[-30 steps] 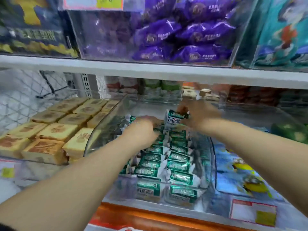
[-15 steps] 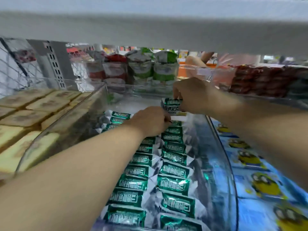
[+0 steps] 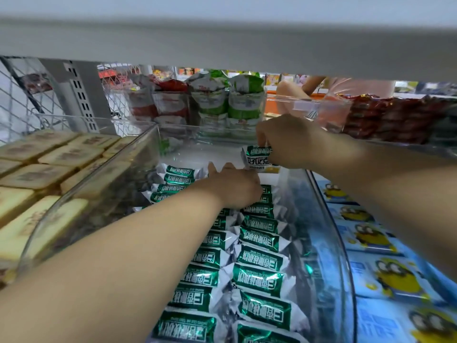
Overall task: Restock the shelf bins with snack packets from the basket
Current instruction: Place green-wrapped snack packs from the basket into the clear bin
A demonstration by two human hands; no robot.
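A clear plastic shelf bin holds rows of green-and-silver snack packets laid like tiles from front to back. My right hand grips one green packet upright at the far end of the right row. My left hand rests palm down on the packets at the back of the rows, fingers spread and partly tucked among them. The basket is out of view.
Left of the bin lie wrapped yellow cakes. Blue packets with yellow cartoon figures fill the right bin. Red and green bags stand behind. The upper shelf's underside hangs low overhead. Another person's arm shows beyond the shelf.
My head has dipped under the upper shelf and closer to the bin. My right hand keeps its packet at the back; my left hand has spread flatter on the rows.
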